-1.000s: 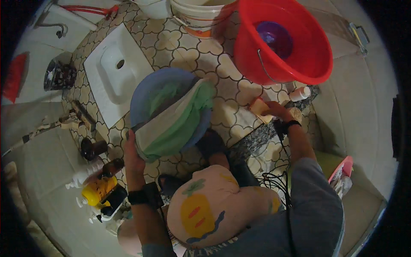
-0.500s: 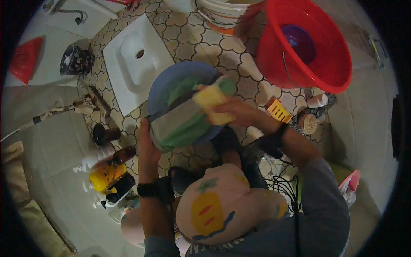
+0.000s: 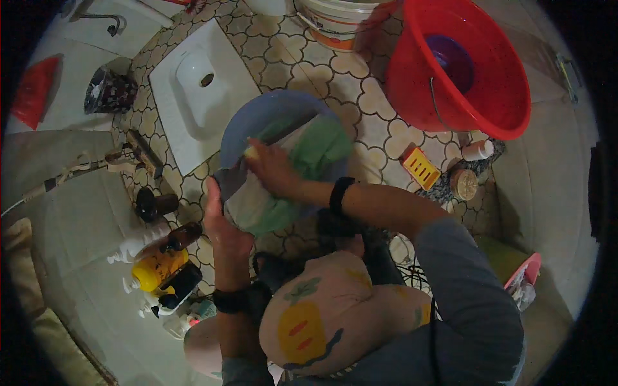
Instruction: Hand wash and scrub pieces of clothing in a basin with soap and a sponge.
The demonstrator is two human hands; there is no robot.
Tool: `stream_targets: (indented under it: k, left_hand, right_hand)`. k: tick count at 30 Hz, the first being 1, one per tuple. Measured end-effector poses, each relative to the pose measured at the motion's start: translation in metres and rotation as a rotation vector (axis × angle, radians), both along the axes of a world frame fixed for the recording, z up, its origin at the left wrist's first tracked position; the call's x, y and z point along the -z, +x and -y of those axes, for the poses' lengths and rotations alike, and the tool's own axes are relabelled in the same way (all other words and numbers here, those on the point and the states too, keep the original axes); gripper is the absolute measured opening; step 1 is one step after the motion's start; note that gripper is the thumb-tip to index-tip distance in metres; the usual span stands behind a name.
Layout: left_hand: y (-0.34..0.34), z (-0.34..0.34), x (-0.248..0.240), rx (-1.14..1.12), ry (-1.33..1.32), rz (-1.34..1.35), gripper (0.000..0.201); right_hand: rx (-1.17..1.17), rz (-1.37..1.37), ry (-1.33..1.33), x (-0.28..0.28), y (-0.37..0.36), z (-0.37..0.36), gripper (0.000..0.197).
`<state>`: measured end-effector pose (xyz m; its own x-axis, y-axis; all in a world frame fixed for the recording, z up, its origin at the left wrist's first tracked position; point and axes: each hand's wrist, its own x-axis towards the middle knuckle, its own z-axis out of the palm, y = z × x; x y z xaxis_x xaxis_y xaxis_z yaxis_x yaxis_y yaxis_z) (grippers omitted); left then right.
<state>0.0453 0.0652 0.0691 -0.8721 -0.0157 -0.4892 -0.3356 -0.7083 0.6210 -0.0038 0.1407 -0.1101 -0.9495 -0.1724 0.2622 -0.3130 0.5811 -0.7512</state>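
Observation:
A green and grey cloth (image 3: 315,145) is spread over a round blue basin (image 3: 251,109) in front of me. My left hand (image 3: 225,222) grips the cloth's left edge beside the basin rim, partly hiding its own fingers. My right hand (image 3: 273,168) lies over the grey stretch of the cloth, its fingers closed round a yellow bar of soap (image 3: 252,153). Only a small end of the soap shows past the fingers.
A white squat toilet (image 3: 193,90) is set in the tiled floor beyond the basin. At the right stand a big red bucket (image 3: 415,96) and a yellow soap dish (image 3: 421,168). Several bottles, including a yellow one (image 3: 158,269), line the left. A white bucket (image 3: 335,26) stands far off.
My right hand has swept left and slightly down across the cloth with the soap. My left hand stays at the cloth's left edge, shifted slightly.

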Motion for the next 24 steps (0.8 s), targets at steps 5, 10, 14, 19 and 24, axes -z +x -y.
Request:
stream_targets:
  k: [5,10,14,19,24]
  left_hand:
    - [0.006,0.015,-0.008,0.031,0.055,-0.074,0.048]
    - [0.006,0.023,-0.010,0.017,0.032,-0.114,0.049]
    - [0.001,0.030,-0.013,0.089,-0.170,-0.292,0.048]
    - [-0.009,0.038,-0.006,-0.036,-0.010,0.036,0.049]
    - [-0.007,0.020,-0.014,0.098,-0.114,0.005,0.052]
  right_hand:
    - [-0.027,0.472,0.154,-0.001,-0.017,-0.028,0.045]
    - [0.020,0.564,0.086,0.009,-0.024,-0.036,0.043]
    - [-0.189,0.862,-0.350,0.005,-0.046,-0.052,0.061]
    - [-0.295,0.623,-0.564,-0.122,-0.015,-0.030,0.062]
    - [-0.298,0.016,-0.098,-0.176,0.012,-0.022,0.062]
